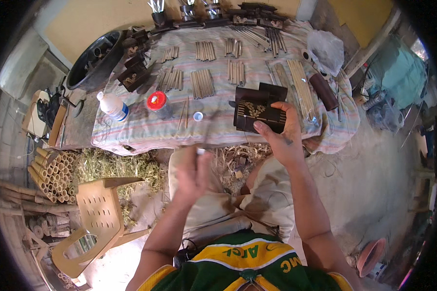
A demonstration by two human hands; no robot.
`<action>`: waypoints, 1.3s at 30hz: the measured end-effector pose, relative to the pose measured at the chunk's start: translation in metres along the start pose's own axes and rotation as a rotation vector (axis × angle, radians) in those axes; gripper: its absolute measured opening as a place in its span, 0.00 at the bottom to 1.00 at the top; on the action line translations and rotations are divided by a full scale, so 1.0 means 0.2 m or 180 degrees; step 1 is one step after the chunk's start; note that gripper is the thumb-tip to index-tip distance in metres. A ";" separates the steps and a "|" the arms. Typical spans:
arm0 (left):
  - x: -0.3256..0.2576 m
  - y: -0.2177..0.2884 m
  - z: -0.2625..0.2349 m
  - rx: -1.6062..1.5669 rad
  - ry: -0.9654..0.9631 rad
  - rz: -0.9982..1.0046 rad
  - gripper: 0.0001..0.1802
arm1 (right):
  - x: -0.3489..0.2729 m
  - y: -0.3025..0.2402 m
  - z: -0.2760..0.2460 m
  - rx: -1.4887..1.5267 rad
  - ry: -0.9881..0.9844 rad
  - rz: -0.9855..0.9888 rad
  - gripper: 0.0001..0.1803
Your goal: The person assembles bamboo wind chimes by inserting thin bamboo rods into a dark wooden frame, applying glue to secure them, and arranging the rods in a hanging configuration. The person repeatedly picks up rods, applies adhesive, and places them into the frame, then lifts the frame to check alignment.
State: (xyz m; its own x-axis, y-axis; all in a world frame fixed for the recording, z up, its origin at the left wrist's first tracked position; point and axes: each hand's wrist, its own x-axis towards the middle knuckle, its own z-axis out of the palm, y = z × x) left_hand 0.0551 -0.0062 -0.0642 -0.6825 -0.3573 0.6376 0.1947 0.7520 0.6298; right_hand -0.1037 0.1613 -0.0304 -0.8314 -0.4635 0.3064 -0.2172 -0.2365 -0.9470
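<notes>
My right hand grips a dark brown bamboo or wooden holder by its right side, thumb on the front. Pale flower carving and notched lines mark its face, and raised dark pieces stand at its back. My left hand is smeared by motion over my lap, short of the table edge. A small white spot shows at its fingers; what it is cannot be made out. On the table beyond lie a small white cap, two thin sticks, a red-lidded clear jar and a white plastic bottle.
Bundles of short bamboo tubes and long pale sticks lie across the striped cloth. A black basin and more dark carved holders stand at the left. A yellow plastic chair stands beside cut bamboo.
</notes>
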 end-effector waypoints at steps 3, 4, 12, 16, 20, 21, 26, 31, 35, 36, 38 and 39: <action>-0.01 -0.21 -0.15 -0.0282 0.0847 -0.1165 0.14 | 0.00 -0.02 -0.03 -0.0471 0.0023 0.0015 0.27; 0.01 -0.31 -0.23 0.0114 0.1086 -0.1273 0.16 | 0.00 -0.03 -0.04 -0.0521 0.0029 0.0118 0.27; -0.02 -0.91 -0.55 0.2266 0.0364 -0.1692 0.14 | -0.04 -0.06 0.03 -0.0243 0.0011 -0.0303 0.27; 0.01 -0.94 -0.53 0.2437 0.0879 -0.0886 0.11 | -0.05 -0.07 0.03 -0.0761 0.0021 -0.0559 0.27; 0.10 -0.68 -0.40 0.1170 0.0923 -0.0760 0.09 | -0.05 -0.07 0.04 -0.0895 0.0079 -0.0712 0.29; 0.11 -0.58 -0.32 0.0429 0.0798 -0.0849 0.10 | -0.05 -0.07 0.05 -0.0838 0.0059 -0.0679 0.29; 0.17 -0.09 0.02 -0.1471 0.0140 -0.0893 0.11 | -0.06 -0.06 0.10 -0.0637 -0.0060 -0.0571 0.28; 0.30 0.10 0.16 -0.1157 0.0049 -0.0459 0.09 | -0.08 -0.05 0.09 -0.0491 0.0037 -0.0534 0.28; 0.29 0.14 0.23 -0.0990 0.0214 -0.0302 0.10 | -0.09 -0.06 0.05 -0.0798 0.0164 -0.0527 0.29; 0.29 0.14 0.24 -0.1010 0.0233 -0.0359 0.11 | -0.09 -0.06 0.05 -0.0777 0.0168 -0.0537 0.29; 0.27 0.13 0.24 -0.1287 0.0003 -0.0695 0.12 | -0.10 -0.06 0.04 -0.0796 0.0157 -0.0558 0.29; 0.27 0.12 0.25 -0.1417 -0.0104 -0.0868 0.13 | -0.10 -0.06 0.04 -0.0843 0.0151 -0.0569 0.29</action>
State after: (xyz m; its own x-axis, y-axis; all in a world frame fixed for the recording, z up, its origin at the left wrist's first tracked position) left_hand -0.0112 0.0206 -0.0361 -0.7703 -0.4846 0.4144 0.2826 0.3231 0.9032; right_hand -0.0809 0.1666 -0.0244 -0.7895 -0.3929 0.4714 -0.4825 -0.0772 -0.8725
